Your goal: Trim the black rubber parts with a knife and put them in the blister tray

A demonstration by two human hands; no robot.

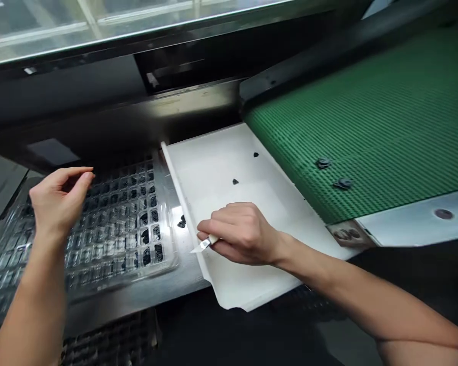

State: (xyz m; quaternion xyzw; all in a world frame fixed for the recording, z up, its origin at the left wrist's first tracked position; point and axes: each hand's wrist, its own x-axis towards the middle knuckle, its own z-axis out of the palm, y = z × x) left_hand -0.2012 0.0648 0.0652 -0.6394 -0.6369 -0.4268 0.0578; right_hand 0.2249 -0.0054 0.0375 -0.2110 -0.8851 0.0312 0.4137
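R hand (243, 234) grips small pointed metal blade w/ pale handle (206, 243) above white sheet tray (217, 162); L hand (63, 198), thumb near fingertips, over clear plastic compartment tray (114, 223).

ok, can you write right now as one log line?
left hand: fingertips pinched, above clear tray | right hand: gripping small blade over white board | green belt: two dark pieces

Glare on the clear tray (169, 239); edges blurred, perhaps by motion.
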